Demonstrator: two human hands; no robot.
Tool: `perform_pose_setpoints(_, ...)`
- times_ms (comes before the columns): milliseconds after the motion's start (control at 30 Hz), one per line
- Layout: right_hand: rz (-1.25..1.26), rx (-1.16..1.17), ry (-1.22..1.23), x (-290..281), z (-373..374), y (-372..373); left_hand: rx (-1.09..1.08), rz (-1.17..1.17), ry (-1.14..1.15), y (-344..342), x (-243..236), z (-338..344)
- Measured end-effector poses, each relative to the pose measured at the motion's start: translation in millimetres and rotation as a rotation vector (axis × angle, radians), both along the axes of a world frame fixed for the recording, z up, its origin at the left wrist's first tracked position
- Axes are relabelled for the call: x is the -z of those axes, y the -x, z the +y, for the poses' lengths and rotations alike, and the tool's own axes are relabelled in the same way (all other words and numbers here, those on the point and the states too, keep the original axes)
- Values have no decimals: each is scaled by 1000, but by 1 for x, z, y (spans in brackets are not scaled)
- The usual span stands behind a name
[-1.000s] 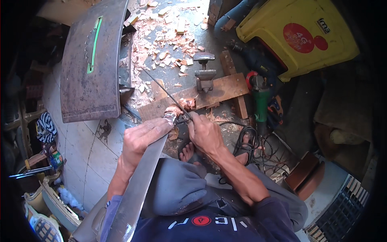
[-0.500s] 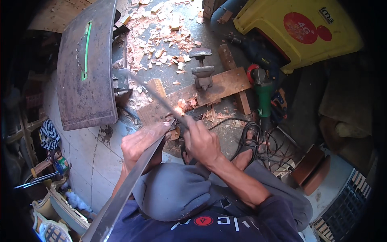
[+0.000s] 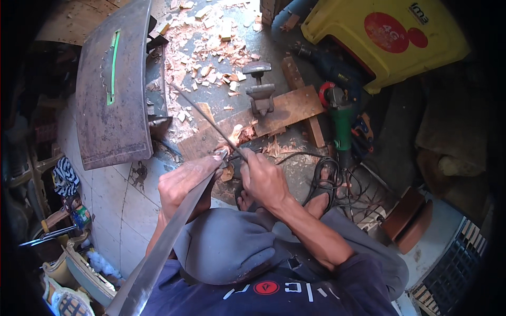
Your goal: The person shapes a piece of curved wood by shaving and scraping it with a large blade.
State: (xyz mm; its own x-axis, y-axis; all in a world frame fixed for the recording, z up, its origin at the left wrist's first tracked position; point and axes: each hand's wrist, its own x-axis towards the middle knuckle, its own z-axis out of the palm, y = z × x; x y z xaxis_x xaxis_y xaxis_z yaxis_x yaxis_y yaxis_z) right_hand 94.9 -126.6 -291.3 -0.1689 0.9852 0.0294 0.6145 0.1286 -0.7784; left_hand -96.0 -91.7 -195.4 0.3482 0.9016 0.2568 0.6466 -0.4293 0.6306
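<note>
The long steel blade point(image 3: 167, 239) slants from the hands toward seven o'clock; the left hand point(image 3: 182, 181), fingers pressed together, pinches its narrow end, apparently to steady it. The right hand's point(image 3: 266, 179) fingers curl around a slim metal rod point(image 3: 211, 122) aimed near eleven o'clock, perhaps for control; contact with the blade is unclear. At one o'clock a clamp point(image 3: 260, 95) sits on a wooden board point(image 3: 295, 108), probably securing it.

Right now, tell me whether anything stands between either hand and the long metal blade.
Nothing visible blocks the left hand, which holds the upper end of the long metal blade. The thin dark rod in the right hand slants past that end; whether rod and blade touch, I cannot tell. The clamp stands farther off.
</note>
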Motion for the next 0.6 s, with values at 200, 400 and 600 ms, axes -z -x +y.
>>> perform_pose_setpoints(200, 15, 1, -48, -12, -2, -6, 5, 11, 23, -2, 0, -3)
perform_pose_setpoints(400, 142, -1, -198, -21, 3, -5, 6, 51, 13, -2, -1, -5)
perform_pose_setpoints(600, 0, -22, -48, -15, 14, -12, 12, 51, -24, -3, 1, 0)
